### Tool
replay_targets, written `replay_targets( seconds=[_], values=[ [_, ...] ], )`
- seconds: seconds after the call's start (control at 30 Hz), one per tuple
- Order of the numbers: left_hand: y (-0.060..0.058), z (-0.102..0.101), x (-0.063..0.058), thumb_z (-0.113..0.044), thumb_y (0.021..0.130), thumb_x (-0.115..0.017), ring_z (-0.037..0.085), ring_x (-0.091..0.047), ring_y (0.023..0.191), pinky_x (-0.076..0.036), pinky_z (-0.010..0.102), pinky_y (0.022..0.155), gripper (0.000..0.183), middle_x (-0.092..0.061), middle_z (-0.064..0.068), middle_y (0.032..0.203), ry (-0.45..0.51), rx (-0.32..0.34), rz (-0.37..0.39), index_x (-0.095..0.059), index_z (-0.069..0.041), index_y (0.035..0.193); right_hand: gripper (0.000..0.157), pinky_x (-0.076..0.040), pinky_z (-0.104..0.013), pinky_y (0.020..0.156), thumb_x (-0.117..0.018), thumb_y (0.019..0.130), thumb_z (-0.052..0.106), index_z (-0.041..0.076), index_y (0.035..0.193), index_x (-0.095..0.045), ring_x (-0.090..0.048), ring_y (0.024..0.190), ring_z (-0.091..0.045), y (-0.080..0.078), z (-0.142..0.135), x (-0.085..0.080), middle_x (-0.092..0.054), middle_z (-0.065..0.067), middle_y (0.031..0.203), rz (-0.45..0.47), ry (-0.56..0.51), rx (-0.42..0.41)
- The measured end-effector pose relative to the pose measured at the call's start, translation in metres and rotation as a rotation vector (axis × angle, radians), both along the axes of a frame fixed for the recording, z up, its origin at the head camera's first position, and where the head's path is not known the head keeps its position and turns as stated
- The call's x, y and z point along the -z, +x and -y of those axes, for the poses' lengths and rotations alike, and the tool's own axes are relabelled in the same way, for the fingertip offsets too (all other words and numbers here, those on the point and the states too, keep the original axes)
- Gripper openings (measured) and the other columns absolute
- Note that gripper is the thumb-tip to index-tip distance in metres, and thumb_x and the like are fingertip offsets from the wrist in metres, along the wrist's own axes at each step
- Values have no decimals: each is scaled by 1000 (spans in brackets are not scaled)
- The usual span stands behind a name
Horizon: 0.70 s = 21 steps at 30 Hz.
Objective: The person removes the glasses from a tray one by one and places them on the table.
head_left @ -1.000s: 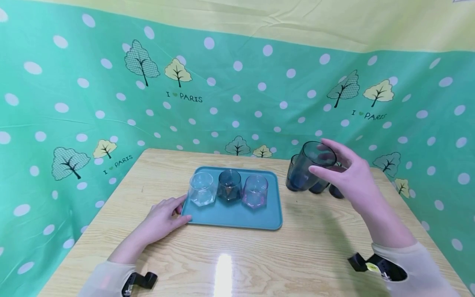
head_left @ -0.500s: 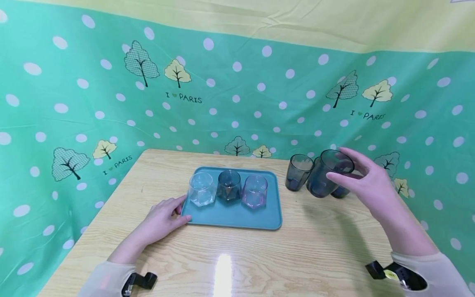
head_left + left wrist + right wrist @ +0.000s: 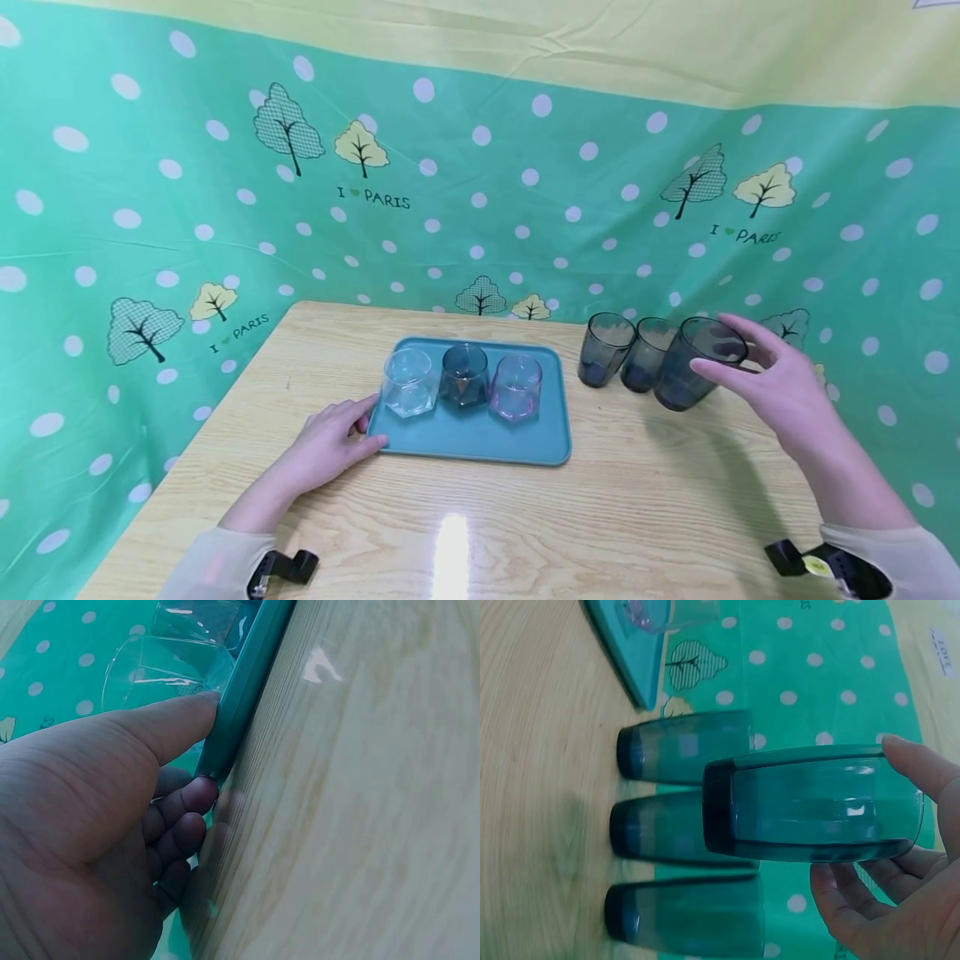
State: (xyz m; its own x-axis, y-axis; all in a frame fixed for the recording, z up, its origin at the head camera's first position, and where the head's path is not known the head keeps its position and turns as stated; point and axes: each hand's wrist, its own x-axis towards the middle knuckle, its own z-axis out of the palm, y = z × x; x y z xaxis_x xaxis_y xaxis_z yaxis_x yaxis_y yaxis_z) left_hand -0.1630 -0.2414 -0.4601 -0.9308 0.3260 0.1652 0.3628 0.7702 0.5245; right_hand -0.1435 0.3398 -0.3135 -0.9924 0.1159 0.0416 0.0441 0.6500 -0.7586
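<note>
My right hand [image 3: 780, 387] holds a tall smoky-grey drinking glass [image 3: 686, 375] near its rim, thumb on one side and fingers on the other. The glass tilts a little, raised over the table in the right wrist view. Similar glasses stand behind it: one on the left [image 3: 602, 354], one in the middle [image 3: 643, 362], and a third glass [image 3: 682, 915], which the held one hides in the head view. At the near left corner of a blue tray [image 3: 465, 440], my left hand [image 3: 330, 442] grips the edge, its thumb on the rim and fingers curled beside it.
Three short faceted glasses stand in a row on the tray: a clear glass [image 3: 408, 392], a dark glass [image 3: 464, 379] and a pinkish glass [image 3: 516, 393]. Beneath everything is a wooden table [image 3: 525, 533], backed by a green dotted cloth [image 3: 450, 225].
My right hand has carried the tall glass rightward and slightly toward me, past the left and middle standing glasses, which now show. The left hand and tray stay put.
</note>
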Motion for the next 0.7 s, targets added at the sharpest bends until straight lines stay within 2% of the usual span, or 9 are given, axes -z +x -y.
replay_targets(
  seconds=[0.03, 0.17, 0.4, 0.53, 0.7],
  values=[
    [0, 0, 0, -36, 101, -83, 15, -48, 88, -35, 42, 83, 74, -56, -8, 97, 1, 0, 0, -57, 6, 155, 93, -42, -50, 97, -80, 100, 53, 38, 176, -29, -38, 150, -46, 1, -3, 1, -42, -18, 166, 2, 4, 4],
    [1, 0, 1, -37, 101, -83, 15, -48, 88, -34, 43, 84, 74, -56, -8, 97, 6, -1, 9, -57, 6, 155, 92, -41, -51, 96, -81, 100, 55, 42, 175, -30, -36, 150, -45, 1, -16, 6, -39, -17, 168, 6, 18, 13],
    [1, 1, 2, -37, 102, -83, 15, -48, 88, -35, 43, 84, 74, -56, -8, 98, 3, 1, 10, -57, 6, 156, 90, -37, -35, 90, -81, 101, 50, 41, 175, -31, -42, 137, -27, 4, -39, 15, -45, -8, 160, -2, 18, 35],
    [0, 0, 1, -37, 102, -82, 15, -48, 88, -35, 43, 84, 74, -56, -8, 98, -3, 3, 9, -56, 6, 156, 90, -39, -26, 85, -82, 101, 47, 37, 175, -32, -45, 129, -13, 5, -48, 18, -49, 4, 154, -15, 19, 45],
    [0, -1, -1, -37, 102, -82, 16, -48, 88, -35, 44, 85, 74, -56, -8, 98, 0, 2, 17, -56, 6, 156, 91, -39, -17, 80, -82, 101, 48, 33, 176, -32, -44, 127, -8, 5, -57, 20, -52, 16, 149, -25, 30, 62]
  ],
)
